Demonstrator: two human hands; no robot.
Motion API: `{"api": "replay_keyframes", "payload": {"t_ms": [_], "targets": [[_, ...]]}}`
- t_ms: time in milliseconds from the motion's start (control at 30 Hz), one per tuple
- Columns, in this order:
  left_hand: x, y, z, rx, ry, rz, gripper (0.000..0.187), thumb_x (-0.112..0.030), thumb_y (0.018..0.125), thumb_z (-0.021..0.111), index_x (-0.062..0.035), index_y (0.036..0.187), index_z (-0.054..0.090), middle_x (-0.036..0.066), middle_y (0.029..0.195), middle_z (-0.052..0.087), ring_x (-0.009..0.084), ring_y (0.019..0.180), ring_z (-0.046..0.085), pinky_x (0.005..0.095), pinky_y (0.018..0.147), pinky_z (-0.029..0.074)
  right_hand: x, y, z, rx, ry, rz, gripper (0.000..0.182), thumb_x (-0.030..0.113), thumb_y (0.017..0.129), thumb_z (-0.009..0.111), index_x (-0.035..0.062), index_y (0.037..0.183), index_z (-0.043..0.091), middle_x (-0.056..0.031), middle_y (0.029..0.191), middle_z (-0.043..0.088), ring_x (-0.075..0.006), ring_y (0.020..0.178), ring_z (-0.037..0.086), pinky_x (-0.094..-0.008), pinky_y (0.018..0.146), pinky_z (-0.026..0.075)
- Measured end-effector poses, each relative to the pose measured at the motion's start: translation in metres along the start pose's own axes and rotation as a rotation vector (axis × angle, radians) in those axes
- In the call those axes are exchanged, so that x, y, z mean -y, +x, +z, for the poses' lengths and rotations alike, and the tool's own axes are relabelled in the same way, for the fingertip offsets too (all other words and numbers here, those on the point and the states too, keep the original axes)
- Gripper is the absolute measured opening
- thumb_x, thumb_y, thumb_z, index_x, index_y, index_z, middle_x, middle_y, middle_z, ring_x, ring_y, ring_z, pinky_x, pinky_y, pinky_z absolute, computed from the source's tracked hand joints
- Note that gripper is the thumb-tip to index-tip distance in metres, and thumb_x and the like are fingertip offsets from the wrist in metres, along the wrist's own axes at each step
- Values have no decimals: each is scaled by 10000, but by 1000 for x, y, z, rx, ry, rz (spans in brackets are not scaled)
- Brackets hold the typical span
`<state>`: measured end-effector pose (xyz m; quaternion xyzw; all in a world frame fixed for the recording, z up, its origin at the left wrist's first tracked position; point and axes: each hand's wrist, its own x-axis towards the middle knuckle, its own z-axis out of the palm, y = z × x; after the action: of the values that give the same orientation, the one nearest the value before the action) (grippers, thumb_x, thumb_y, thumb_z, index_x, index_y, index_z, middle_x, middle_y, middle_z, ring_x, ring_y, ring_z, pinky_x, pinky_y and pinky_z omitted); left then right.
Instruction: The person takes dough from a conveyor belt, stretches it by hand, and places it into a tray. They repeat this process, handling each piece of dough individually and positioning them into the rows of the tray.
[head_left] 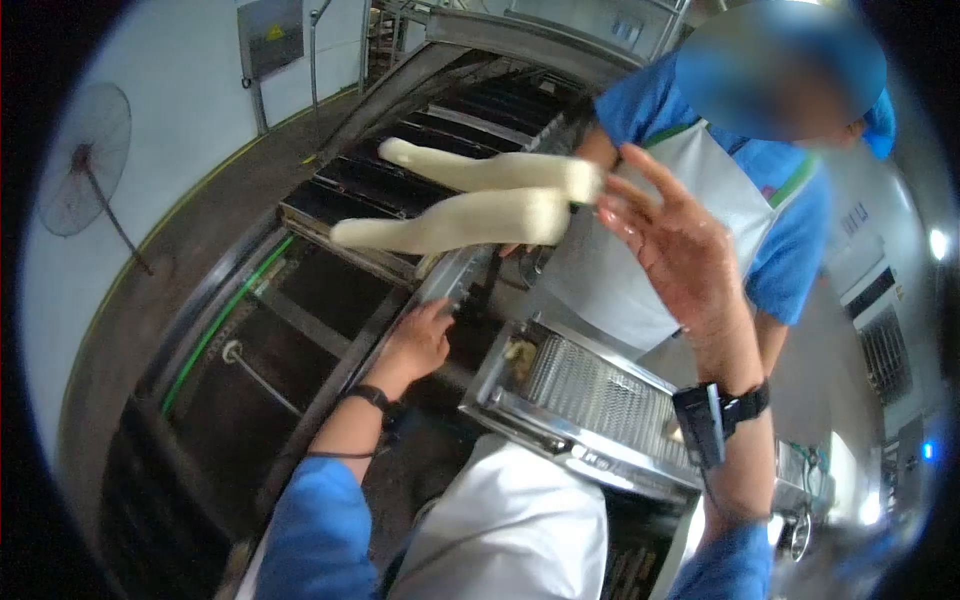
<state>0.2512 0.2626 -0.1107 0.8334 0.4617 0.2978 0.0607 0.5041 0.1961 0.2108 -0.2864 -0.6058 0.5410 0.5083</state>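
Two long, pale, dough-like pieces stretch across the middle of the view, an upper piece (480,172) and a lower piece (460,222). Each is thick and blunt at its right end and tapers to a rounded left end. They appear suspended over the dark conveyor. My right hand (680,245), wet-looking and raised, has its fingers spread, with the fingertips right by the thick end of the upper piece. Lower down, my left hand (415,345) lies at the metal rail (440,295) of the conveyor, fingers loosely extended and holding nothing.
The conveyor (470,125) with dark slats runs off to the far end. A mesh-belted metal machine (600,390) stands in front of me, pale scraps at its end. Across from me is a co-worker in a white apron (640,270). A fan (85,160) stands at the left wall.
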Motion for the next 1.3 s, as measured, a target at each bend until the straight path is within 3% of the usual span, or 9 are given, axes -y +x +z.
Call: {"api": "replay_keyframes", "payload": {"t_ms": [233,300,367,467,500,633,933,1167,1300], "targets": [[-4,3,-91,-552,133,54,506,-169,782,681,-94,1270,568,168,1415,426,399,1248,471,532,1062,360,-78,-128,-39,-110,-230,399,638,292,776,713,17,1327,547,-111,1304,592,-216,1232,532,-357,1028,439],[3,-21,-93,-657,339,-416,741,-180,736,734,-124,1407,424,222,1466,355,443,1302,402,590,1083,294,-84,-170,-39,-240,-170,509,505,179,760,678,-27,1215,604,-144,1218,636,-251,1154,590,-368,1032,452],[21,4,-126,-558,-1379,-836,1181,-380,751,806,-116,1539,-33,253,1543,190,383,1422,199,536,1155,169,-90,-196,-41,-357,-116,561,390,42,776,605,-56,1154,612,-190,1156,643,-291,1107,614,-389,996,487],[38,19,-75,-676,-1481,-909,1345,-388,735,832,-132,1494,-250,207,1563,165,324,1434,183,468,1167,153,-100,-196,-32,-497,-174,518,353,21,801,575,-54,1145,609,-172,1114,650,-277,1062,629,-375,975,509],[62,19,-68,-493,-1418,-918,1266,-579,765,738,-162,1515,-193,182,1609,-51,326,1482,-67,501,1174,-57,-105,-195,-33,-533,-204,539,339,22,819,587,-43,1151,609,-164,1099,653,-267,1056,633,-382,972,511],[97,13,-118,57,-1038,-805,1019,-772,824,480,-153,1553,128,147,1616,9,310,1486,-68,553,1168,-4,-112,-201,-56,-502,-190,537,394,140,867,570,-45,1215,566,-161,1130,636,-258,1084,619,-380,1002,479],[107,53,-133,127,-587,-1026,1151,-803,782,509,48,1496,207,269,1563,178,370,1462,170,558,1134,199,-106,-216,-78,-580,-249,583,321,134,887,597,-8,1174,610,-129,1116,655,-222,1056,635,-349,990,503],[103,44,-139,100,-611,-1015,1103,-800,771,532,-34,1511,245,218,1589,146,394,1469,99,648,1111,114,-115,-224,-85,-626,-147,683,289,63,884,607,-11,1164,612,-134,1098,660,-233,1054,635,-347,969,512],[106,41,-144,61,-445,-998,1039,-732,820,556,120,1388,381,297,1442,401,344,1350,386,481,1085,313,-120,-234,-84,-616,-62,662,320,89,862,644,-7,1166,609,-142,1094,657,-236,1053,630,-373,977,500]]}}
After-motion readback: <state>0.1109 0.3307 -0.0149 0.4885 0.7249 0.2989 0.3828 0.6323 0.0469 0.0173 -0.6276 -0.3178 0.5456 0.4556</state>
